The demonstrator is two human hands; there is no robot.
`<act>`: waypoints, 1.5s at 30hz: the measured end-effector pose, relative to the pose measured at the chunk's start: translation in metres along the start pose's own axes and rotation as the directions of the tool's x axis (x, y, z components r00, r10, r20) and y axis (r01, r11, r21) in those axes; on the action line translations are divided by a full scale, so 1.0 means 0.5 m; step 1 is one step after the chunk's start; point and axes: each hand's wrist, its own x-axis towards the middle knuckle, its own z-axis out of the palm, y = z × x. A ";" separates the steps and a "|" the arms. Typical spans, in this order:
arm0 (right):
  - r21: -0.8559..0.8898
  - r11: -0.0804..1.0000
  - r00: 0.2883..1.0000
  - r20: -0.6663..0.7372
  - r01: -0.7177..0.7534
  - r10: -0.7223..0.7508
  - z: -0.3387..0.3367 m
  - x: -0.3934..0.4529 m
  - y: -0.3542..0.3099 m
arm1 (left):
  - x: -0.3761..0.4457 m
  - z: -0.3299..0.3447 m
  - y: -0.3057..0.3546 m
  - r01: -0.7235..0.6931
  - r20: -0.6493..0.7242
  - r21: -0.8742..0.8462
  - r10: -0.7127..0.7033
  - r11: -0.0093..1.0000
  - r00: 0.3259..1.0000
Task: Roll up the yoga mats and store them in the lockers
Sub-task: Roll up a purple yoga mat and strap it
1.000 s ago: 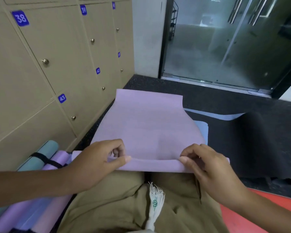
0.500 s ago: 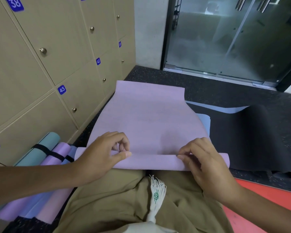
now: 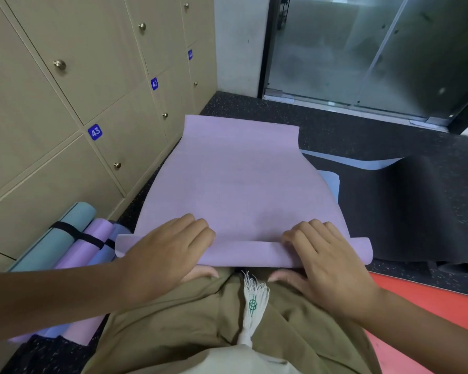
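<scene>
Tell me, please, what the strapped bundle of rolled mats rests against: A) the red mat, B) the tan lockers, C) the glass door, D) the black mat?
B: the strapped bundle of rolled mats lies along the base of the tan lockers.

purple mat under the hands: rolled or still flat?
Barely started: the purple mat has one turn at its near edge under the left hand and right hand; the rest lies spread.

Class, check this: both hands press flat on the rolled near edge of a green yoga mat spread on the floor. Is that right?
The colour is wrong. The head view shows a lilac yoga mat, not green, with the left hand and right hand pressing flat on its rolled near edge.
</scene>
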 end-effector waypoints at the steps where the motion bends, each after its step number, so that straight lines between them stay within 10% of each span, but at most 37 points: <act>1: -0.007 1.000 1.000 0.007 0.005 -0.005 0.002 0.002 0.000 | -0.001 0.003 0.001 -0.019 0.001 0.057 0.019 0.998 1.000; 19: 0.073 0.996 0.998 0.041 0.053 -0.056 0.010 0.002 0.015 | 0.009 -0.006 -0.005 0.106 -0.089 0.038 -0.102 0.994 0.991; 25: 0.178 0.983 0.990 0.141 -0.045 0.019 -0.001 0.023 0.015 | 0.015 0.004 -0.030 0.192 -0.037 -0.057 -0.194 0.980 0.980; 31: 0.457 0.765 0.888 0.300 -0.453 0.347 -0.015 0.052 0.025 | 0.019 0.014 -0.050 0.308 0.048 -0.186 -0.305 0.933 0.951; 45: 0.406 0.690 0.796 0.395 -0.599 0.458 -0.018 0.079 0.036 | 0.041 0.018 -0.061 0.586 0.361 -0.366 -0.471 0.723 0.805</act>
